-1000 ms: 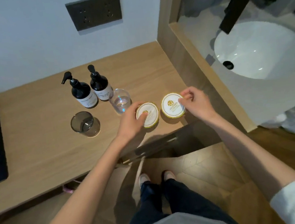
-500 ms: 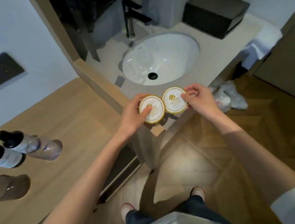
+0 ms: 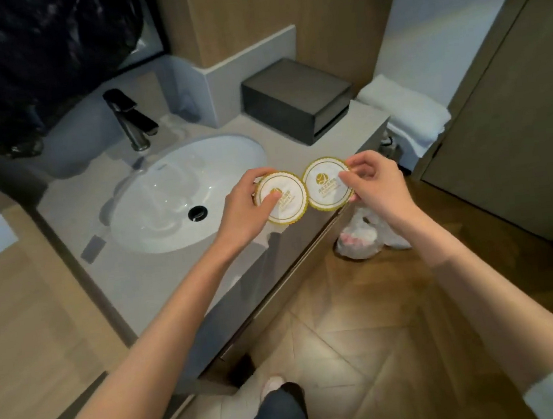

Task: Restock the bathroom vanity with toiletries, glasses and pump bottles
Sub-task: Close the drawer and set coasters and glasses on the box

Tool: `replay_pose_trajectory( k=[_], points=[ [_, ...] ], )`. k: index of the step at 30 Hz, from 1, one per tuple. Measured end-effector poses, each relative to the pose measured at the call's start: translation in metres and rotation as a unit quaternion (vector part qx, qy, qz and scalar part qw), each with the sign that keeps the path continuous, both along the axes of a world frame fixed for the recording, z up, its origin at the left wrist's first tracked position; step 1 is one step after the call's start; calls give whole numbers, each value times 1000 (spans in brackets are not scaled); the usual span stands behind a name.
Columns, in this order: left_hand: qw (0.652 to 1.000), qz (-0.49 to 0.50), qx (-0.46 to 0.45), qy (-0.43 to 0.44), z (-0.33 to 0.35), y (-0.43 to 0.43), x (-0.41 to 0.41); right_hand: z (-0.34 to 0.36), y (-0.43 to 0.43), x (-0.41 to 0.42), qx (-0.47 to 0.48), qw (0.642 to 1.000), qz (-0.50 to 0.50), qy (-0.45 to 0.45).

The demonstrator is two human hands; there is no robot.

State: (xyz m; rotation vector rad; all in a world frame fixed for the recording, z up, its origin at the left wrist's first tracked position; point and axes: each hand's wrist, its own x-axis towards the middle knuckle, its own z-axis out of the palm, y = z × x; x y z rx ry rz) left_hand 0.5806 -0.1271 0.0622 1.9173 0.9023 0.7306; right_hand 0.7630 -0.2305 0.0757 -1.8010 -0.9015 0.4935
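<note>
Two round white paper coasters with scalloped gold rims and a gold logo are held side by side above the grey vanity counter [image 3: 355, 124], just right of the white sink basin [image 3: 164, 201]. My left hand [image 3: 244, 209] pinches the left coaster [image 3: 286, 203], thumb on its face. My right hand [image 3: 375, 184] pinches the right coaster [image 3: 324, 183] at its right edge. The two coasters almost touch at their rims.
A dark faucet [image 3: 130, 119] stands behind the basin. A dark tissue box [image 3: 293, 100] sits at the counter's back right, a folded white towel [image 3: 405, 108] beyond it. A white plastic bag [image 3: 364, 237] lies on the wood floor. A wooden shelf [image 3: 23, 324] extends left.
The view has swung right from the wooden shelf with the pump bottles and glasses to the sink. Both hands lifted the coasters off the shelf and carried them over the vanity counter.
</note>
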Motion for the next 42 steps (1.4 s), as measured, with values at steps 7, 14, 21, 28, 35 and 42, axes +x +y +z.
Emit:
replay_pose_trajectory(
  k=[7, 14, 21, 28, 35, 42],
  points=[
    [1000, 18, -14, -9, 7, 74, 91, 10, 61, 92, 23, 1000, 15, 2],
    [999, 40, -27, -5, 0, 178, 179, 3, 161, 178, 15, 999, 43, 13],
    [995, 77, -26, 58, -20, 269, 244, -2, 263, 253, -20, 997, 63, 28],
    [980, 149, -32, 126, -42, 306, 276, -32, 340, 302, -61, 989, 135, 15],
    [934, 276, 87, 208, -45, 301, 301, -48, 389, 329, -50, 949, 251, -184],
    [880, 216, 94, 413, -27, 238, 340, -52, 383, 353, -15, 815, 432, -385]
  ],
)
